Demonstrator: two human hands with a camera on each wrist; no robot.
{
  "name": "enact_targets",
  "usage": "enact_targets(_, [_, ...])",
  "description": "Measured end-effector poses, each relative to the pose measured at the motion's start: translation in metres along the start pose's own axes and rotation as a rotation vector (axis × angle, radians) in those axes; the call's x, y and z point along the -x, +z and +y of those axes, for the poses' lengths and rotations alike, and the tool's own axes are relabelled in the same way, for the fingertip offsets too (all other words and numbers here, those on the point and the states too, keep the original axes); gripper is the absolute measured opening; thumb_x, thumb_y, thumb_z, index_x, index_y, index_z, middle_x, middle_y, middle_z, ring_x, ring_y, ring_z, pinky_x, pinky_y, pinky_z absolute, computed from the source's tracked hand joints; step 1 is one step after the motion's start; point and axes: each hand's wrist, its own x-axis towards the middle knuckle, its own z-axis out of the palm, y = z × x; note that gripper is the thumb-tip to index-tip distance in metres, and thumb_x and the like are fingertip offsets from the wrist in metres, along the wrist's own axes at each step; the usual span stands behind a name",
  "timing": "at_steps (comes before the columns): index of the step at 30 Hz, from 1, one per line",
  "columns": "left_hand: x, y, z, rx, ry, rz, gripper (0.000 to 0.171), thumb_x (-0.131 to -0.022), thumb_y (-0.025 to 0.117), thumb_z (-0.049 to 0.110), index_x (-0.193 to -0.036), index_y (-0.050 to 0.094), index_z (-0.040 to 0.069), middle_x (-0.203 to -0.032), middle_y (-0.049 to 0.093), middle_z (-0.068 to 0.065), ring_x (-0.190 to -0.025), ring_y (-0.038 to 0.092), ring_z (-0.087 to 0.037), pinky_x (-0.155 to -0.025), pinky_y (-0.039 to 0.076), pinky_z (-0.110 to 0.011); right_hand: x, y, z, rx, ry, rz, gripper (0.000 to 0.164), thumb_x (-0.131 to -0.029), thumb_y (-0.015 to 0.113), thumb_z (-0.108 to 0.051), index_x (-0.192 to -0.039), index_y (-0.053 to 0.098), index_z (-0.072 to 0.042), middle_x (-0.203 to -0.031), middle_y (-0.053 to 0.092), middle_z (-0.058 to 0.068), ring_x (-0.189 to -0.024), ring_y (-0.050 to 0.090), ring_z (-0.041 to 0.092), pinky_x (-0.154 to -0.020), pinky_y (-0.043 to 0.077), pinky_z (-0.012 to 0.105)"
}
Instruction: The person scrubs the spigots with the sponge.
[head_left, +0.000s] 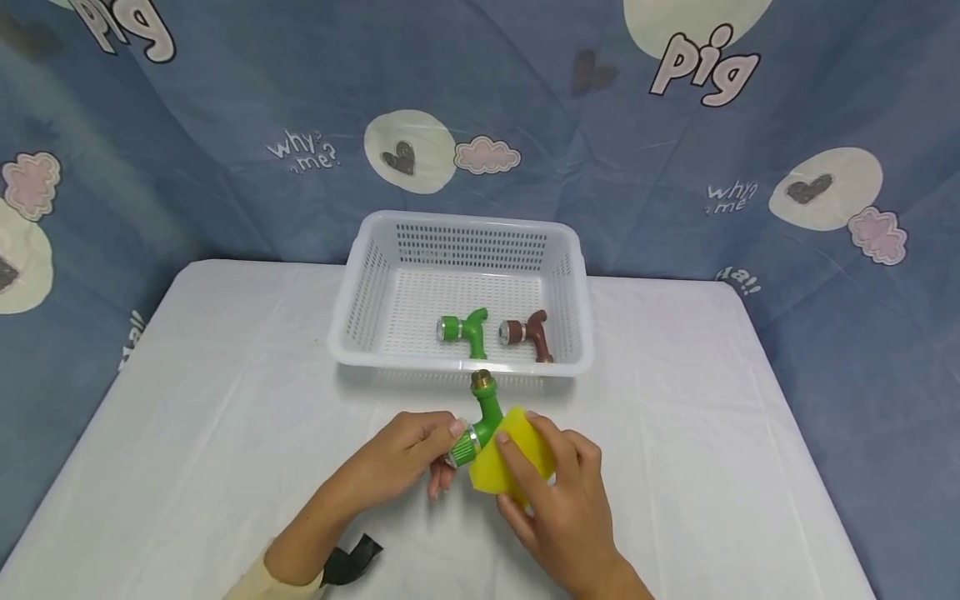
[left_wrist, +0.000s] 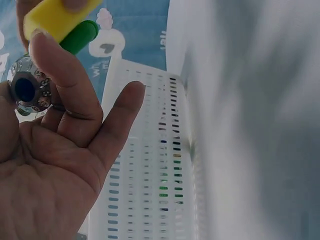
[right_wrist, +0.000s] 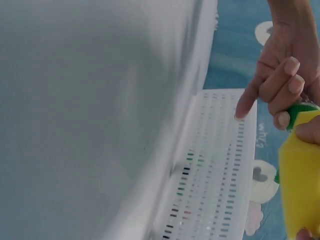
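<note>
A green tap (head_left: 487, 417) with a brass threaded end is held over the table, in front of the basket. My left hand (head_left: 401, 458) grips it by its ribbed green collar and metal end; the left wrist view shows the open metal mouth (left_wrist: 25, 90) between thumb and fingers, with the little finger sticking out. My right hand (head_left: 562, 500) holds a yellow sponge (head_left: 517, 458) between thumb and fingers, against the tap's body. In the right wrist view the sponge (right_wrist: 302, 175) hides most of the tap.
A white perforated basket (head_left: 345, 333) stands at the back of the table (head_left: 697, 433). Inside lie another green tap (head_left: 472, 329) and a brown tap (head_left: 535, 333). A black strap (head_left: 352, 560) hangs by the left wrist. Behind is a blue patterned cloth (head_left: 480, 67).
</note>
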Motion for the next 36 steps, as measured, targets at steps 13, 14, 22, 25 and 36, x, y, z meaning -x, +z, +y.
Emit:
enact_targets(13, [0.002, -0.002, 0.0, 0.006, 0.021, 0.034, 0.041, -0.115, 0.045, 0.03, -0.09, 0.064, 0.005, -0.07, 0.069, -0.003, -0.056, 0.067, -0.023, -0.067, 0.06, -0.038, 0.001, -0.013, 0.015, 0.066, 0.088, 0.022, 0.045, -0.107, 0.053, -0.04, -0.134, 0.069, -0.008, -0.137, 0.059, 0.024, -0.104, 0.044, 0.043, -0.082, 0.038, 0.044])
enact_targets(14, [0.002, -0.002, 0.0, 0.01, 0.02, 0.033, 0.041, -0.115, 0.044, 0.031, -0.09, 0.065, 0.005, -0.071, 0.07, -0.003, -0.057, 0.068, -0.024, -0.069, 0.06, -0.037, -0.001, -0.011, 0.013, 0.069, 0.073, 0.05, 0.045, -0.106, 0.054, -0.039, -0.133, 0.068, -0.006, -0.136, 0.06, 0.024, -0.103, 0.044, 0.042, -0.081, 0.038, 0.043])
enact_targets(22, [0.001, 0.005, 0.001, 0.02, -0.002, 0.023, 0.05, -0.115, 0.04, 0.037, -0.095, 0.068, 0.001, -0.073, 0.072, -0.003, -0.061, 0.069, -0.028, -0.07, 0.059, -0.036, 0.003, 0.0, -0.005, 0.067, 0.013, 0.032, 0.045, -0.108, 0.052, -0.037, -0.133, 0.067, -0.003, -0.137, 0.06, 0.023, -0.105, 0.044, 0.041, -0.078, 0.037, 0.039])
enact_targets(25, [0.002, 0.005, 0.002, 0.013, 0.0, 0.007, 0.05, -0.116, 0.039, 0.035, -0.092, 0.069, 0.003, -0.071, 0.072, -0.003, -0.06, 0.07, -0.027, -0.071, 0.059, -0.035, 0.006, 0.002, -0.003, 0.078, -0.003, 0.029, 0.042, -0.107, 0.053, -0.033, -0.134, 0.067, -0.004, -0.137, 0.06, 0.023, -0.106, 0.044, 0.042, -0.075, 0.037, 0.039])
enact_targets(36, [0.009, 0.002, 0.003, 0.056, 0.008, -0.035, 0.034, -0.112, 0.05, 0.03, -0.097, 0.066, 0.004, -0.077, 0.075, -0.004, -0.067, 0.073, -0.028, -0.081, 0.058, -0.031, 0.005, -0.017, 0.025, -0.002, 0.174, 0.065, 0.05, -0.103, 0.057, -0.041, -0.133, 0.066, -0.002, -0.141, 0.057, 0.024, -0.108, 0.043, 0.044, -0.087, 0.037, 0.044])
